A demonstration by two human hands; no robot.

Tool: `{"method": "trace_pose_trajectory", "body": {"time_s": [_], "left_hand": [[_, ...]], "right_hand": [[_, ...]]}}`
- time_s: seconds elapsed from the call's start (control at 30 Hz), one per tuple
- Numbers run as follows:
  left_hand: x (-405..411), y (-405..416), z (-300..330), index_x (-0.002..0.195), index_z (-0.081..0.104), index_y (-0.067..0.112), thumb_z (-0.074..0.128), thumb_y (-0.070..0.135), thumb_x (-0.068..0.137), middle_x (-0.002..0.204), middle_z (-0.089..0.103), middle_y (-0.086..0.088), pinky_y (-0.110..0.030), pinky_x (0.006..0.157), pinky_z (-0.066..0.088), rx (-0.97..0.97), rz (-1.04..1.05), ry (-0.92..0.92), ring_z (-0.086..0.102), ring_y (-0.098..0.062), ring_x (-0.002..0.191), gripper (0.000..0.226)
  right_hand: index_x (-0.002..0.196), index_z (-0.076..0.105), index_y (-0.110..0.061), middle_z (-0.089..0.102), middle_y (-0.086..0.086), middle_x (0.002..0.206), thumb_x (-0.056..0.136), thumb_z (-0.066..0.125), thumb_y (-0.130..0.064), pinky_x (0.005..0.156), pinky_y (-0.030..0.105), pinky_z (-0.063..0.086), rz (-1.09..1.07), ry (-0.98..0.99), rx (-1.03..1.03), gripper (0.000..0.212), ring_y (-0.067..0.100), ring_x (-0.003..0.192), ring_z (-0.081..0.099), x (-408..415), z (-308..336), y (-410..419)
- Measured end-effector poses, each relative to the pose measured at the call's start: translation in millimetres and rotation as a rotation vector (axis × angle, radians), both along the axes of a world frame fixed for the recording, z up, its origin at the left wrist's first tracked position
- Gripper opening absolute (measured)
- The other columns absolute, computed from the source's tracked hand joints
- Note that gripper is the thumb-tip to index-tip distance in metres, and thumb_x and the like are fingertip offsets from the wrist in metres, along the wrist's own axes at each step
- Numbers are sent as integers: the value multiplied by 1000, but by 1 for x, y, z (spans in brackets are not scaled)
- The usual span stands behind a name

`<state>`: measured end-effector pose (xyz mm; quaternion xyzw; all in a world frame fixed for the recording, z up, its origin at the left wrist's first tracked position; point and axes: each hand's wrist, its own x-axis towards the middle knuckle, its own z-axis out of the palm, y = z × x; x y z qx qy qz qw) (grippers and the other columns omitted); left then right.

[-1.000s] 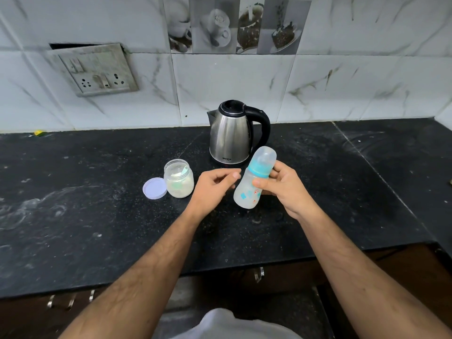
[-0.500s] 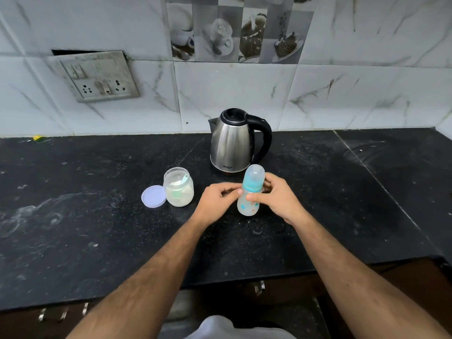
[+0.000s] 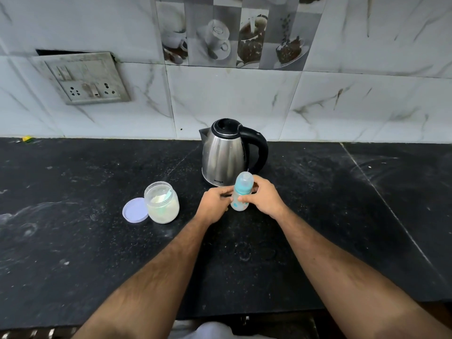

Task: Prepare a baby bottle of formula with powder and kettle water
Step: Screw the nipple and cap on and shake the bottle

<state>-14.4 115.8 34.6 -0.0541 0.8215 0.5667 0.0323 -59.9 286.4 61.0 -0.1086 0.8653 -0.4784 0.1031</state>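
The baby bottle (image 3: 241, 193) has come down. A second ago it was tipped and held up in the air; now it stands straight, low over the black counter (image 3: 73, 241), just in front of the kettle (image 3: 225, 155). Whether its bottom rests on the counter cannot be seen for sure.

The right hand (image 3: 263, 198) holds the bottle, with fingers and thumb curled round its clear lower part. The left hand (image 3: 212, 204) is on the other side, and its fingertips touch the bottle near the blue ring. Its fingers are bent, but how hard they grip cannot be seen.

The bottle is near the middle of the counter, closer to the back wall than to the front edge. The powder jar (image 3: 161, 203) is open and stands to the left of the hands, with a scoop inside it. Its purple lid (image 3: 135, 211) lies flat beside it, touching it or almost so.

The bottle looks small and light, made of thin plastic. It looks empty, so it may tip over with a small bump. The clear part is smooth and may slip in the fingers. A good place to hold it is round the clear lower part with one hand, while the other hand turns the blue ring to take the top off. The cap is still on, so it likely has to come off before powder and water can go in.
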Motion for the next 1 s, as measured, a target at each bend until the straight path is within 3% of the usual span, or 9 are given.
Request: {"method": "trace_pose_trajectory", "body": {"time_s": [0.17, 0.3, 0.43, 0.63, 0.83, 0.9, 1.0], "left_hand": [[-22, 6, 2, 126, 67, 22, 57, 1, 95, 114, 72, 6, -23, 74, 56, -24, 13, -28, 65, -7, 88, 39], [-33, 7, 0, 125, 69, 24, 55, -1, 94, 112, 72, 8, -29, 84, 57, -76, -1, -46, 66, -12, 97, 42], [-40, 7, -6, 125, 69, 24, 56, -1, 93, 118, 72, 7, -33, 98, 52, -126, -17, -69, 62, -5, 99, 42], [-38, 8, -8, 126, 68, 27, 54, -3, 92, 120, 71, 9, -38, 102, 51, -135, -23, -60, 63, -12, 113, 48], [-25, 11, -4, 139, 57, 22, 55, 0, 89, 130, 66, 7, -29, 106, 45, -127, 0, -19, 63, -4, 99, 54], [-18, 10, -7, 141, 53, 16, 59, 3, 92, 134, 62, 1, -28, 108, 42, -127, 52, -21, 63, -8, 108, 52], [-3, 8, -12, 142, 51, 10, 63, 6, 92, 138, 59, -6, -24, 107, 41, -118, 93, -22, 61, -14, 120, 51]], "right_hand": [[124, 62, -14, 68, -1, 113, 68, 87, -8, 93, 32, 52, -6, -9, 61, 62, 16, 104, 65, -28, -6, 0], [124, 62, -15, 67, -3, 111, 68, 87, -8, 94, 34, 51, -14, -17, 96, 61, 17, 106, 64, -40, -12, -2], [125, 61, -14, 67, 0, 115, 69, 86, -8, 96, 37, 51, -13, -26, 114, 61, 18, 107, 63, -45, -17, -2], [127, 59, -15, 67, 2, 118, 69, 85, -7, 99, 40, 51, -23, -26, 104, 63, 20, 111, 63, -43, -20, -2], [140, 47, -19, 60, 3, 134, 66, 87, -9, 106, 41, 46, -47, -21, 96, 85, 22, 123, 57, -31, -25, 0], [144, 44, -16, 55, 7, 139, 68, 87, -14, 108, 41, 44, -120, 15, 127, 88, 22, 127, 54, -23, -29, 2], [142, 46, -15, 54, 8, 133, 73, 84, -19, 101, 37, 49, -233, 92, 168, 79, 20, 118, 57, 0, -31, 7]]}}
